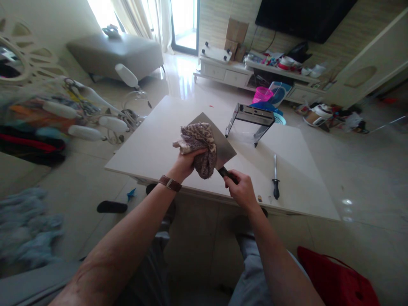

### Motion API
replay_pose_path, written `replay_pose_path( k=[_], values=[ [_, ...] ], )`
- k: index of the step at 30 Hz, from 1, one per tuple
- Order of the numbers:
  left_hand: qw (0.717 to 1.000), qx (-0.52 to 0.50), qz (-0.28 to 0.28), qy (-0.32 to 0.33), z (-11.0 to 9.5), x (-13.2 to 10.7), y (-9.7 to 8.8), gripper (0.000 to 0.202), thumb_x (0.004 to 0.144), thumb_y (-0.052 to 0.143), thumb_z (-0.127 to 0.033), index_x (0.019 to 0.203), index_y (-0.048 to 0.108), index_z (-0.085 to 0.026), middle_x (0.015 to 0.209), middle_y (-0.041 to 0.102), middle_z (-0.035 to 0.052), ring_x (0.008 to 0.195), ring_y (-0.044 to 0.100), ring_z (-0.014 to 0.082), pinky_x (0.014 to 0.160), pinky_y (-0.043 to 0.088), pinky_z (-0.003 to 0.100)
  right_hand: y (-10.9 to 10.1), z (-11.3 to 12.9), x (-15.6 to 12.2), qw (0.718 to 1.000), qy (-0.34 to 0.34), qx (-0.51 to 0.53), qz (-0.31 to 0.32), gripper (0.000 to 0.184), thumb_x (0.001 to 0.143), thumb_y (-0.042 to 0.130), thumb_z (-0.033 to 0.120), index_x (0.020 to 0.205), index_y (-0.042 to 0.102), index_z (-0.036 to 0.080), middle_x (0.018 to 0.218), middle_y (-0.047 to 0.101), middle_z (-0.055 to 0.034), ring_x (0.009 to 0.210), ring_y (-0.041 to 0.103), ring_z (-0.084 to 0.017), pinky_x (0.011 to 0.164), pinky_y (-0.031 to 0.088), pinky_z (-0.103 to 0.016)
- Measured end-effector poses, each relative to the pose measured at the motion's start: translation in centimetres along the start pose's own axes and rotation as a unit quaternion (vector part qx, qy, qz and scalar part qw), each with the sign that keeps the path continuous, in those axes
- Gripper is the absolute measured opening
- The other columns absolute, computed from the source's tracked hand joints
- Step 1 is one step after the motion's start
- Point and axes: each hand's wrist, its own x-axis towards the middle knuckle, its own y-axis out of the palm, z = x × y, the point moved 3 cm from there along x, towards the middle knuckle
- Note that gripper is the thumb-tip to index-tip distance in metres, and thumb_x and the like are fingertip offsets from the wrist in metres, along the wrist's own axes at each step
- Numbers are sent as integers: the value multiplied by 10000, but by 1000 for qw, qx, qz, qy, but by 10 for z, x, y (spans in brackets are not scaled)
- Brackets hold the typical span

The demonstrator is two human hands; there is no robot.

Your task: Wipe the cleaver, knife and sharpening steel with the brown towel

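Observation:
My right hand point(241, 187) is wrapped round the dark handle of a cleaver point(223, 142), whose broad grey blade is held up over the white table. Against the blade's face lies a patterned brown-and-white cloth point(200, 142), bunched in my left hand point(188, 163). The cloth hides part of the blade and most of the left fingers. To the right of my right hand, a honing steel point(276, 182) with a black handle rests on the table. Farther back stands a black-and-silver knife rack point(253, 114).
The white table point(143, 148) spreads under my hands. Behind it are a pink basket point(263, 94) and a low TV cabinet point(223, 72). A floor lamp point(113, 123) with white shades is close to the left edge. A red bag point(338, 276) sits at lower right.

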Motion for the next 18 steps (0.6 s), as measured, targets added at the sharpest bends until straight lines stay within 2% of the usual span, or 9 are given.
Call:
replay_pose_path(
  k=[4,10,15,18],
  values=[
    [1000,-6,9,-15,0,2,-2,446,514,886,-113,927,717,-136,1009,785,77,1103,709,272,1066,533,422,0,1,0,1000,0,-8,-4,286,910,596,416,731,650,200,569,581,14,472,483,-117,487,350,-257],
    [997,47,47,-49,18,-6,1,478,457,925,-116,897,742,-132,1062,781,91,1089,706,298,1086,515,478,-3,-2,0,999,22,23,-21,412,967,494,396,622,607,202,462,529,23,413,458,-105,465,314,-252],
    [989,125,73,-35,32,-15,4,555,453,952,-132,971,752,-137,1105,769,107,1031,706,282,1077,514,502,-4,-9,2,997,30,47,-49,440,981,462,400,605,577,206,488,557,17,402,479,-109,460,324,-255],
    [990,123,69,-24,36,-17,6,584,453,957,-156,996,743,-136,1118,762,113,1014,709,280,1068,518,523,-6,-10,4,998,19,28,-52,442,982,463,398,598,569,206,513,570,9,430,493,-112,469,327,-255]
  ],
)
